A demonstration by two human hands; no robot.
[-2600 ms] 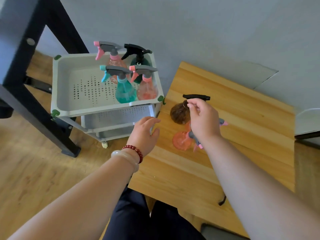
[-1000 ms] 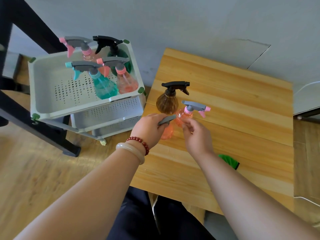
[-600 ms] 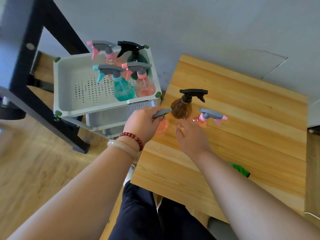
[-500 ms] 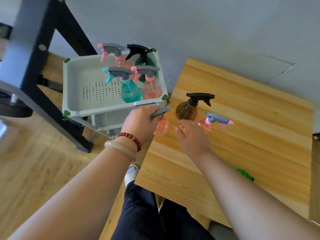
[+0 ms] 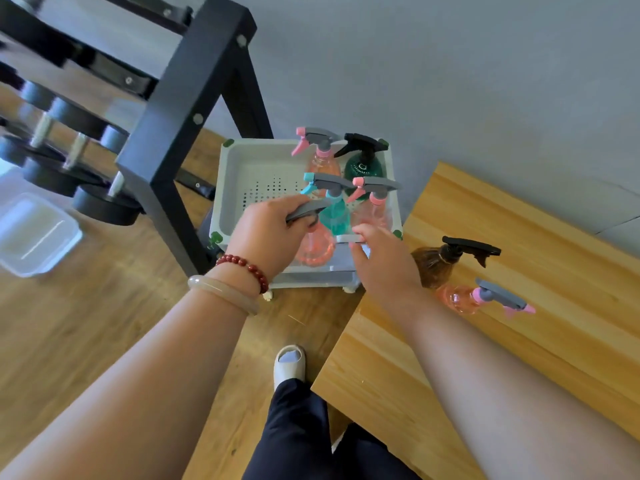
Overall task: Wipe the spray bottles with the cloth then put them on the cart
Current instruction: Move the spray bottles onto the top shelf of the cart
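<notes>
Left grip (image 5: 273, 230): holds bottle (image 5: 313, 249) by its sprayer (body hangs upright below)
Cart (image 5: 219, 202): tray floor just beyond that grip
Right grip (image 5: 381, 261): loose, empty

The left forearm (image 5: 166, 368) rises from the lower left and the right forearm (image 5: 491, 382) from the lower right, both bare, converging near the frame's centre. The left hand (image 5: 270, 232), knuckles up, curls its fingers round the grey head of a pink spray bottle (image 5: 313, 249). Just right of it, the right hand (image 5: 384, 265) lies palm down, fingers straight, holding nothing.
</notes>
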